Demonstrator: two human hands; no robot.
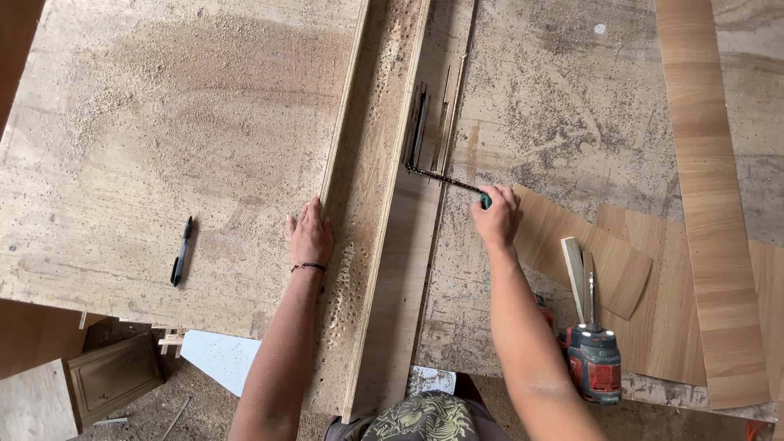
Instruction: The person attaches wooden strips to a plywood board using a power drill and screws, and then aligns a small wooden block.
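Head view looking down at a dusty plywood workbench (147, 122) covered in sawdust. Left hand (311, 234) lies flat and open, palm down, fingers together, pressed on the bench top right at the edge of a long board (371, 245) full of small drill holes; nothing gripped, a dark bracelet on the wrist. Right hand (496, 216) is clenched around the green handle of a small dark saw (445, 177), whose thin blade runs from the fist up and to the left, then bends into the gap beside a narrow plywood strip (412, 269). So the saw sits just in front of the right hand, well apart from the left hand, with the holed board and the strip between the two hands. Thin wood slivers (447, 114) stand in the same gap above the blade. A black pen (181, 250) lies on the bench to the left of the left hand, apart from it. Right of the right forearm: a red and grey power drill (594, 363), a chisel-like tool (576, 278) just above it, and several veneer sheets (653, 278), with a long veneer strip (710, 204) running down the right side. Below the bench, wood offcuts (98, 380) on a dirt floor.
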